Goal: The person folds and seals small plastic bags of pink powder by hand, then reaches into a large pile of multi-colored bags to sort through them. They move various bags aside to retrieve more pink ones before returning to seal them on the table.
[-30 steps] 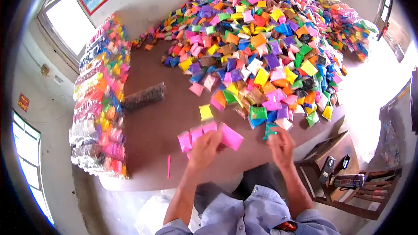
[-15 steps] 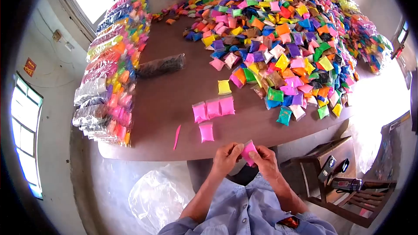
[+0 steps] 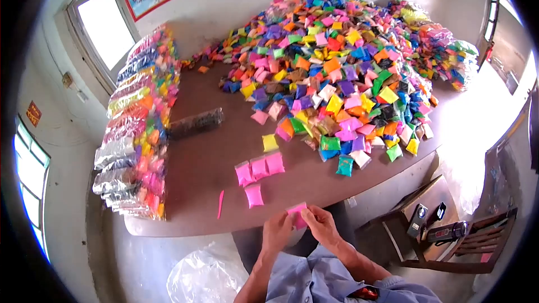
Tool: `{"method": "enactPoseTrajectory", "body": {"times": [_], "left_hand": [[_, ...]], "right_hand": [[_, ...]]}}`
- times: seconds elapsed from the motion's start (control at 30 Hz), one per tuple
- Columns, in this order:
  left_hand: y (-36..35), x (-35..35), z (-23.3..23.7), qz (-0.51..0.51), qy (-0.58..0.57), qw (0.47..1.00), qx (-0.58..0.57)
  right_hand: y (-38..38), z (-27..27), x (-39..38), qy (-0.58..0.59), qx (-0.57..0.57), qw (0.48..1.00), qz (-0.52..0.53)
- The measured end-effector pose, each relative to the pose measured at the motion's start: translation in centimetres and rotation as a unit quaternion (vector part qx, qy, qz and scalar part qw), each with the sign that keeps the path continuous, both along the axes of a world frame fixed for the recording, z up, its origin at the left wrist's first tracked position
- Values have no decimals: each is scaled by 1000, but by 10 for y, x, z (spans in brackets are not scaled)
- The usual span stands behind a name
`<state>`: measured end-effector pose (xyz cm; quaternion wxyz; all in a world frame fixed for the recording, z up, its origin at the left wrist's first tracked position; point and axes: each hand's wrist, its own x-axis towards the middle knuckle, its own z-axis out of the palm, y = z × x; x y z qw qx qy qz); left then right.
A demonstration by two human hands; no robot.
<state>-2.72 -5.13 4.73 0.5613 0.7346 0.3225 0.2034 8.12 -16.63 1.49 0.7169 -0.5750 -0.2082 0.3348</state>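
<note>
A small pink packet [image 3: 298, 215] is held at the table's front edge between my left hand [image 3: 278, 232] and my right hand [image 3: 323, 226], the fingers of both pinching its sides. Just beyond them lies a single pink packet [image 3: 254, 196]. Three more pink packets [image 3: 259, 168] sit side by side in a row behind it. A yellow packet [image 3: 270, 143] rests above that row. To the left is a thin pink strip-like tool [image 3: 220, 204], lying flat on the brown table [image 3: 185, 202].
A large heap of colourful packets [image 3: 337, 78] covers the back and right. Stacked bagged packets [image 3: 132, 129] line the left edge, with a dark filled bag [image 3: 196, 123] beside them. A wooden chair [image 3: 483, 241] holding a flask [image 3: 447, 232] stands at the right; clear plastic [image 3: 205, 275] lies below.
The view has tilted up and shifted, so the table sits lower and wall pictures show. Both hands still hold the pink packet, now turned more level.
</note>
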Motion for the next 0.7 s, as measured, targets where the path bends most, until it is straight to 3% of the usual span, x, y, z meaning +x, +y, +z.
{"method": "enactPoseTrajectory", "body": {"times": [0.03,0.1,0.17,0.2,0.27,0.4,0.5,0.6,0.7], "left_hand": [[0,2,4,-24,35,996,81],[-10,-1,21,-54,-11,995,84],[-14,-2,34,-55,74,996,11],[-16,1,26,-57,71,996,12],[-25,3,-4,-42,-61,997,16],[-35,5,-16,-69,-9,998,-13],[-36,6,-14,-84,43,995,33],[-35,5,-16,-70,23,991,114],[-39,2,-5,-80,38,995,49]], "right_hand": [[1,2,1,-16,18,1000,-8],[-2,3,2,-5,14,1000,-18],[-3,-3,1,-6,12,999,-30],[-4,-5,1,-8,13,999,-32],[-6,-9,1,-10,8,998,-56],[-5,-5,-4,5,24,995,-92],[-7,1,-4,14,0,992,-121],[-12,-12,-2,80,-69,994,-39],[-13,-16,-5,61,-34,996,-50]]}}
